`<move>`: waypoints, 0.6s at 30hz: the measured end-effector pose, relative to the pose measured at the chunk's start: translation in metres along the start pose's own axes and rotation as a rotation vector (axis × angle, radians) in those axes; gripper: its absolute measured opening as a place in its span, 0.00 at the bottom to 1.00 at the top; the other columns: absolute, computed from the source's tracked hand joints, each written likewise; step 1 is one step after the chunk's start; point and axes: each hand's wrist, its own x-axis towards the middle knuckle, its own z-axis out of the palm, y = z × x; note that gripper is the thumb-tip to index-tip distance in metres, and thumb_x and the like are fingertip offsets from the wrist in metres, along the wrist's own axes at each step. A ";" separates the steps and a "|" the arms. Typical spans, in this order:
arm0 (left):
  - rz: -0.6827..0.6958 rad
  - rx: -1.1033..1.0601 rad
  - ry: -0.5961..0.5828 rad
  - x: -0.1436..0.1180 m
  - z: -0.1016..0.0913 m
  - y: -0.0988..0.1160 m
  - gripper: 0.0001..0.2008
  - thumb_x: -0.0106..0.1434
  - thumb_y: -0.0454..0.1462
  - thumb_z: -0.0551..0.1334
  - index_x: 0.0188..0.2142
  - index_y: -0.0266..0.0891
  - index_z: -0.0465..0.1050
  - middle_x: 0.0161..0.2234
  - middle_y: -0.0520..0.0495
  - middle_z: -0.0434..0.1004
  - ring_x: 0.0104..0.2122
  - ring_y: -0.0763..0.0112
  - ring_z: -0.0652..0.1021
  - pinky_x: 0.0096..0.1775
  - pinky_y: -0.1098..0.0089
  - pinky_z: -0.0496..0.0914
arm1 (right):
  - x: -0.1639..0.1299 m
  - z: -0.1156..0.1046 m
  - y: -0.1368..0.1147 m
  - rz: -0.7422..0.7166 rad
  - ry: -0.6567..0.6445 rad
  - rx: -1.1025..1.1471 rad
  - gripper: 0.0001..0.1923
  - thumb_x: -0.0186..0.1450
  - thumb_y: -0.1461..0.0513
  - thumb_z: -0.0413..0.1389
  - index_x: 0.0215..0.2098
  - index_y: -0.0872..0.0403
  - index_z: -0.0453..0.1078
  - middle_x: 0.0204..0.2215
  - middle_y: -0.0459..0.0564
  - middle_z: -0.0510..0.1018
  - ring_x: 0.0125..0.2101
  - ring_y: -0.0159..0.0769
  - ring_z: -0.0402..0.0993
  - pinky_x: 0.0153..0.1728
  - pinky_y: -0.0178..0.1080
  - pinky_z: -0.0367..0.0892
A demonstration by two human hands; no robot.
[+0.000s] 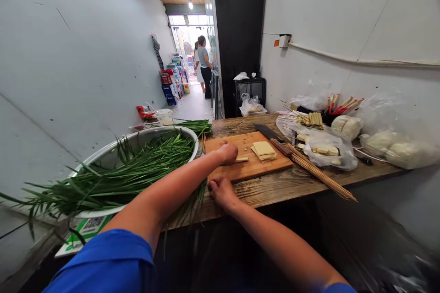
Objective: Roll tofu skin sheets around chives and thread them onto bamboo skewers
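Tofu strip (242,159) lies on the cutting board (240,171), touching the left hand (227,152), whose fingers are curled together. Right hand (222,191) rests on the bench (275,187), fingers curled together just below the board's edge.

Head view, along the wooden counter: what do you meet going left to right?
Bowl of green chives → left hand on the cutting board → stack of tofu sheets → cleaver → bundle of bamboo skewers → plastic bags of white food.
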 end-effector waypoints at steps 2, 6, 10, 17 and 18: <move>-0.031 0.045 -0.062 0.003 -0.001 0.002 0.07 0.48 0.29 0.58 0.23 0.31 0.76 0.26 0.37 0.77 0.31 0.59 0.76 0.37 0.63 0.64 | 0.003 0.006 0.003 -0.121 0.061 -0.131 0.09 0.59 0.67 0.47 0.28 0.58 0.70 0.20 0.45 0.71 0.23 0.28 0.67 0.26 0.29 0.59; -0.059 0.093 -0.134 0.008 -0.001 0.005 0.09 0.49 0.29 0.57 0.27 0.28 0.77 0.32 0.33 0.77 0.35 0.55 0.76 0.40 0.60 0.64 | -0.020 0.016 0.004 -0.132 0.035 -0.186 0.11 0.59 0.66 0.48 0.31 0.58 0.73 0.18 0.44 0.70 0.21 0.27 0.65 0.24 0.29 0.57; -0.073 0.108 -0.144 0.013 0.001 0.005 0.09 0.50 0.29 0.57 0.27 0.29 0.76 0.32 0.33 0.77 0.35 0.55 0.76 0.41 0.59 0.64 | -0.077 0.008 0.004 -0.129 -0.032 -0.120 0.14 0.62 0.63 0.45 0.33 0.58 0.72 0.16 0.43 0.69 0.17 0.25 0.61 0.20 0.28 0.55; -0.064 0.053 -0.070 0.004 0.007 -0.004 0.09 0.52 0.31 0.57 0.26 0.34 0.78 0.29 0.40 0.79 0.33 0.62 0.75 0.41 0.63 0.61 | -0.170 -0.074 0.032 -0.279 -0.192 -0.377 0.13 0.61 0.63 0.47 0.34 0.56 0.74 0.19 0.45 0.73 0.18 0.26 0.65 0.20 0.27 0.58; -0.065 0.037 -0.055 0.001 0.009 -0.006 0.09 0.52 0.31 0.57 0.27 0.36 0.78 0.29 0.42 0.79 0.33 0.63 0.75 0.41 0.63 0.61 | -0.176 -0.086 0.039 -0.322 -0.159 -0.434 0.15 0.62 0.62 0.46 0.37 0.55 0.74 0.21 0.46 0.75 0.19 0.27 0.68 0.21 0.27 0.61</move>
